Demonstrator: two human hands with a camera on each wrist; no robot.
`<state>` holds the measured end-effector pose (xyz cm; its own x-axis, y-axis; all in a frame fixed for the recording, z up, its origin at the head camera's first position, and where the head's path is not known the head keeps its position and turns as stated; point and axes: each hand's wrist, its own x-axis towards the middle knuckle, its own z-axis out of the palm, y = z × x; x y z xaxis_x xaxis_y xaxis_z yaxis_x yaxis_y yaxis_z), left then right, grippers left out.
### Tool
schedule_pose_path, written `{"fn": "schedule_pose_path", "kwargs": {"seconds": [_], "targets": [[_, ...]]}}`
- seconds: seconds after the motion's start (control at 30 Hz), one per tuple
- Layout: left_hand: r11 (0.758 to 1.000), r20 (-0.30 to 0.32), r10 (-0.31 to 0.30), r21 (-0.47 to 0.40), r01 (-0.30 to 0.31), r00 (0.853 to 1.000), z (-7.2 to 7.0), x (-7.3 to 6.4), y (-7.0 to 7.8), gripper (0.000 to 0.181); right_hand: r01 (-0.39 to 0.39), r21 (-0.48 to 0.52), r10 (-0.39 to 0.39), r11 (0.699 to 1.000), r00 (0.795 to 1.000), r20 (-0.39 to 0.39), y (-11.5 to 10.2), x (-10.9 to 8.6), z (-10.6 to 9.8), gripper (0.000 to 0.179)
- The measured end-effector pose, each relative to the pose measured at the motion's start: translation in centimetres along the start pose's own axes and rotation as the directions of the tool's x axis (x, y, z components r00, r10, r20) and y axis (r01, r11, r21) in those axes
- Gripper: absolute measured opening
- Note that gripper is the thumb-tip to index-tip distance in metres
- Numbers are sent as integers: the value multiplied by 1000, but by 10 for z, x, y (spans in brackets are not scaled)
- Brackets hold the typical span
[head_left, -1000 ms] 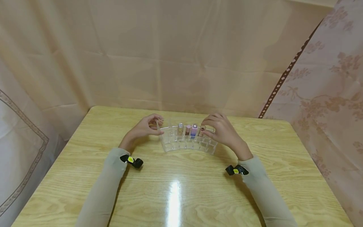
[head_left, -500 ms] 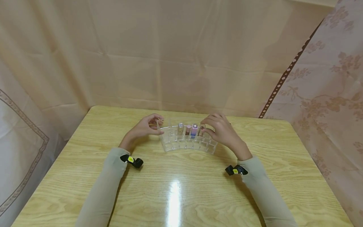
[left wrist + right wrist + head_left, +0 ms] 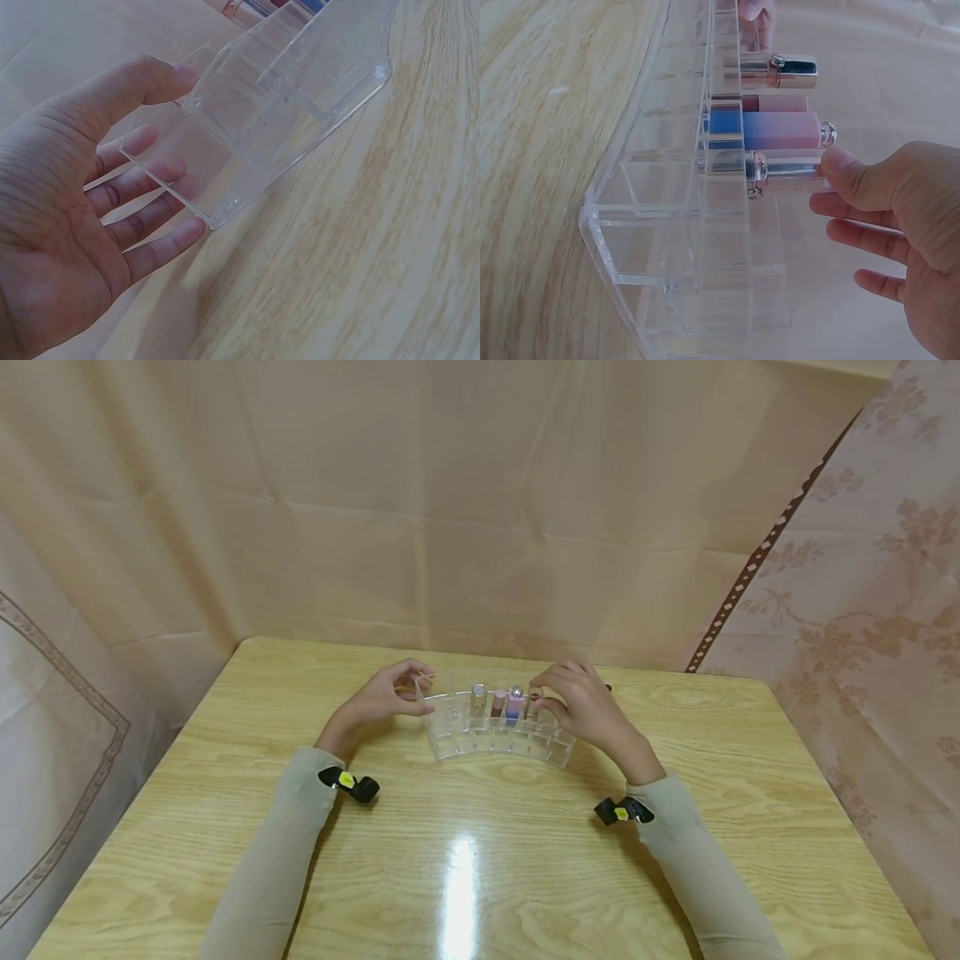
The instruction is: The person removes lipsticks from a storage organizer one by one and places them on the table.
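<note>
A clear, curved tiered lipstick organizer [image 3: 450,745] stands near the table's far edge. My left hand [image 3: 378,695] holds its left end, the thumb at the upper edge and the fingers behind the clear end panel in the left wrist view. Several lipsticks stand upright in the back row: a silver-gold one [image 3: 477,700], a short pink one [image 3: 498,700], and a pink-to-blue one [image 3: 514,702] with a silver knob. My right hand [image 3: 588,706] pinches the top of the rightmost lipstick [image 3: 784,169], shiny and pinkish, whose lower part sits inside a compartment. The front compartments hold nothing visible.
Pale wood-grain table [image 3: 480,810] lies under the organizer, with a bright light reflection in front. A beige curtain [image 3: 480,527] hangs behind the far edge. Patterned cloth [image 3: 885,610] hangs at the right. Each wrist wears a small black camera [image 3: 363,790].
My right-hand fingers have shifted slightly left and inward around the rightmost lipstick. The left hand and the organizer show no clear movement.
</note>
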<state>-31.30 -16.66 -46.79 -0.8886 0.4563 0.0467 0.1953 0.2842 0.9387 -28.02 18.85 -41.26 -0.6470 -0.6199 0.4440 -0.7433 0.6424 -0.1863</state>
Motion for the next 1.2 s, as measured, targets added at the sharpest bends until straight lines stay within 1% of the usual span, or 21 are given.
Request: {"fn": "schedule_pose_path", "kwargs": {"seconds": [0.23,0.67,0.83,1.0,1.2], "targets": [[1000,3,10,-16,-10,1000,-1,0,-2,60,-8,10,8,1000,1000,12,-2,1,-4,24],[1000,-2,9,-29,-9,1000,0,3,-1,61,4,27,-3,1000,1000,-14,-4,-1,-11,23],[1000,-3,11,-28,-11,1000,1,4,-1,60,11,36,-9,999,999,-32,-5,-1,-15,22],[1000,-11,11,-9,-11,1000,3,3,-1,60,12,57,-9,998,999,-53,-4,-2,-20,24],[1000,-23,7,-6,-7,1000,4,1,-2,61,18,50,-14,999,997,-77,-4,-3,-25,25]]}}
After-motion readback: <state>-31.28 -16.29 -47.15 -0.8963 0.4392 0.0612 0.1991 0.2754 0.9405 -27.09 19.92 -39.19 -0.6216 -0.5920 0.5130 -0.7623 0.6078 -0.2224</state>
